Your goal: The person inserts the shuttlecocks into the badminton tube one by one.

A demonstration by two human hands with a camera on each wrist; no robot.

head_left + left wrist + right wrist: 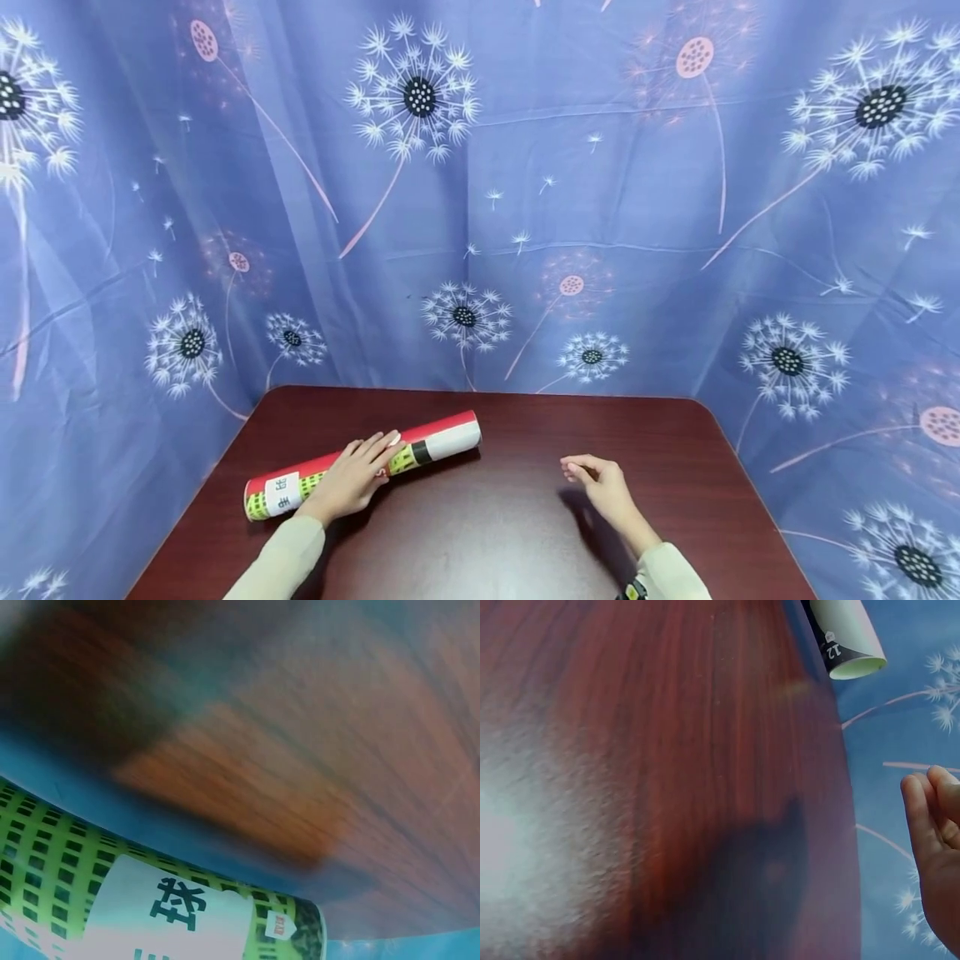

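Note:
A long shuttlecock tube [446, 439], red, yellow-green and white with printed characters, lies slantwise on the left part of the table. My left hand [351, 482] rests across its middle, fingers stretched over the top and thumb on the near side. The left wrist view shows the printed green wall of the tube [52, 870] at the bottom, without the hand. To the right, over the table, my right hand [603, 490] holds nothing, its fingers loosely bent. The right wrist view has this hand [941, 840] at the right edge and the tube's pale end [851, 634] at the top.
The dark red-brown wooden table [525, 500] has rounded far corners and a bright glare at its near middle. A blue curtain [525, 192] with dandelion prints hangs behind it and along both sides.

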